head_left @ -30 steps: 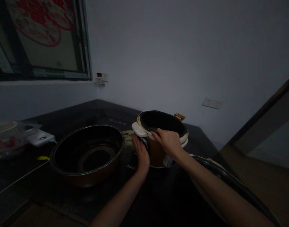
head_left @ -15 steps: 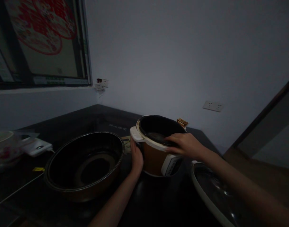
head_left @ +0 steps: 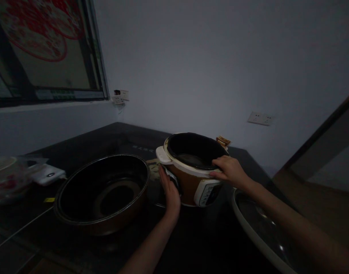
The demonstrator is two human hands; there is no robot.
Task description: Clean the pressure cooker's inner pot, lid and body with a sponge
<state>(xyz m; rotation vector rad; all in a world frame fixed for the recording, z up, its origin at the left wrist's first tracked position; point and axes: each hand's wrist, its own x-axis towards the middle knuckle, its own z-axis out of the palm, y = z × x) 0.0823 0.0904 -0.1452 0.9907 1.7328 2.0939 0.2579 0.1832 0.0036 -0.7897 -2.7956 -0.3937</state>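
A brown and white electric cooker [head_left: 188, 184] with a dark inner pot [head_left: 191, 156] stands uncovered on the black countertop, its control panel [head_left: 208, 193] facing front right. My left hand [head_left: 171, 192] lies flat along the cooker's left side, below the white side handle [head_left: 164, 155], fingers stretched out. Something dark and whitish shows between that palm and the cooker; I cannot make out what it is. At the right front, my right hand [head_left: 228, 170] is closed over the cooker's rim, fingertips inside the edge and thumb outside.
A wide dark pan [head_left: 101, 222] sits left of the cooker. A glass lid [head_left: 263, 224] with a pale rim lies at the right, under my right forearm. Farther left are a white device [head_left: 48, 174] and a plastic-wrapped bowl [head_left: 8, 179]. Behind rises a wall with sockets [head_left: 260, 118].
My right hand has slid right along the rim and now curls over it. My left hand has shifted slightly right and lower on the side. The cooker looks turned a little.
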